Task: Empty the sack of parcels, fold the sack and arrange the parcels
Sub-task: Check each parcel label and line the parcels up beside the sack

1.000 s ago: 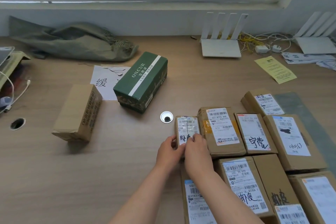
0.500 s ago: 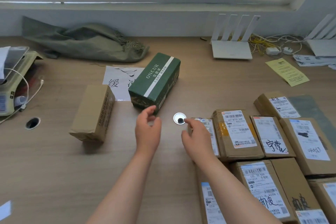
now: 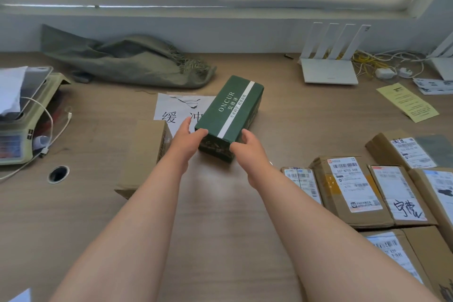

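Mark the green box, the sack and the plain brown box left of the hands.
green box (image 3: 229, 108), head view, top face.
sack (image 3: 127, 66), head view, crumpled middle.
brown box (image 3: 144, 152), head view, top face.

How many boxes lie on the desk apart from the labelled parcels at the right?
2. The green box lies mid-desk, left hand and right hand holding its near end. The plain brown box lies left of it, partly behind the left arm. The sack could hide more.

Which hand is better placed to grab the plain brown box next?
Left, probably. The plain brown box lies right beside the left hand; the right hand sits across the green box, which both hands hold now.
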{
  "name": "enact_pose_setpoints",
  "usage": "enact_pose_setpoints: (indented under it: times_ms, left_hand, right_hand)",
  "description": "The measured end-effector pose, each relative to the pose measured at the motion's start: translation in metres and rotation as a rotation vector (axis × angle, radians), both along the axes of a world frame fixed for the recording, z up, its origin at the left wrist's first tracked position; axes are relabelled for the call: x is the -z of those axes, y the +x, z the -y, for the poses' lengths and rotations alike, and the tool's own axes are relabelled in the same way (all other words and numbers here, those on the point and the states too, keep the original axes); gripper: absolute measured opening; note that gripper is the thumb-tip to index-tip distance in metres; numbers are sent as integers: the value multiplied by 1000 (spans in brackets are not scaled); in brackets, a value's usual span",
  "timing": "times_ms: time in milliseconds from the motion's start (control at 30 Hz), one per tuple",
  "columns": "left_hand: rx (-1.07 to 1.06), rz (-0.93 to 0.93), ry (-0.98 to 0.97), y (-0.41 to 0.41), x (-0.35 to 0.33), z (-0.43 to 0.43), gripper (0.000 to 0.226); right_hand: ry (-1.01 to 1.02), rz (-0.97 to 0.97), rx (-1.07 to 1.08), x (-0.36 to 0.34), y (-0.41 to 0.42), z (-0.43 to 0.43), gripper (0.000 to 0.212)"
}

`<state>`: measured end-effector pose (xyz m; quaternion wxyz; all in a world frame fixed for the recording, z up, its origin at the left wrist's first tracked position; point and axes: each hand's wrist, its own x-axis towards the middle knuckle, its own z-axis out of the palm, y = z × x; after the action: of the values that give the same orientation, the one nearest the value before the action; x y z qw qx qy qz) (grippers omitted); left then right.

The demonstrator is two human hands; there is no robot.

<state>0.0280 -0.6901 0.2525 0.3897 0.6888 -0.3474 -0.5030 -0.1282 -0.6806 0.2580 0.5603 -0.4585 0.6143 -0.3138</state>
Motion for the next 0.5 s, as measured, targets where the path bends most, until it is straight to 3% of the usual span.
enact_pose_setpoints:
  times_ms: [100,133,233,433,500]
  left_hand:
    - [67,-46,6,-1,3,1,30]
    - [82,-60,-10,-1,5,1,28]
    - [53,-91,-28,-2,10,-2,29]
    - [58,-116,-30,-5,17,-25,41]
    - [60,-149,-27,-8,20,-38,36]
  right_hand:
    - [8,47,4,3,5,4,61]
    - [18,75,13,4,6,4,61]
    - [41,154,69,7,4,2,56]
    - [78,153,157,9,-6,-6,18]
    - [70,129,145,15,-9,-15,26]
